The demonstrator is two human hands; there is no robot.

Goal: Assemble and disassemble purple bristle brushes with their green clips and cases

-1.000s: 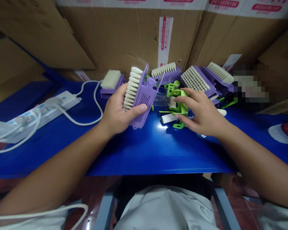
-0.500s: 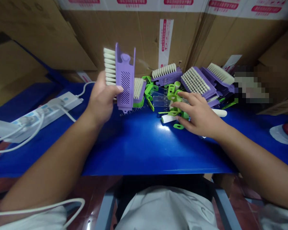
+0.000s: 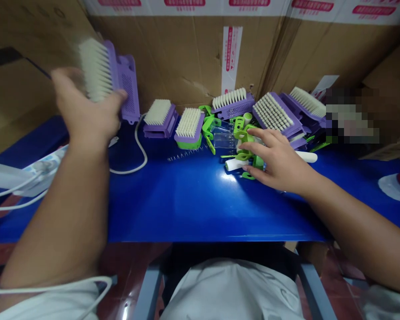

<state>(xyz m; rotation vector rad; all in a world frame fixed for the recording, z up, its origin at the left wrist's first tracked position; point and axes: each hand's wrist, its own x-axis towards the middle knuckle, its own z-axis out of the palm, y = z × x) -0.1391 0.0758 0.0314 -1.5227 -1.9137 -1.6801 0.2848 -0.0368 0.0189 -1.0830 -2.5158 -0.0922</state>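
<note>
Raised at the left, my left hand [image 3: 88,111] grips a purple brush head [image 3: 129,86] with white bristles, its slotted back facing right; both are somewhat blurred. My right hand [image 3: 280,160] lies with fingers spread over a heap of green plastic parts [image 3: 240,135], touching it. A white tube-like piece [image 3: 234,165] pokes out under the fingertips. Left of the heap stand two more bristled pieces, a purple one [image 3: 158,113] and a purple-and-green one [image 3: 189,123]. Thin wire pins [image 3: 183,154] lie before them.
Behind the heap, more purple brush heads [image 3: 275,113] lean near large cardboard boxes [image 3: 173,49]. A white power strip [image 3: 43,166] with cables is at the left of the blue table [image 3: 193,209]. A red-and-white object [image 3: 395,184] sits at the right edge.
My left hand has carried the brush head left and up, turning its bristles more into view. The purple bristled piece behind it is now uncovered. My right hand has stayed in place.
</note>
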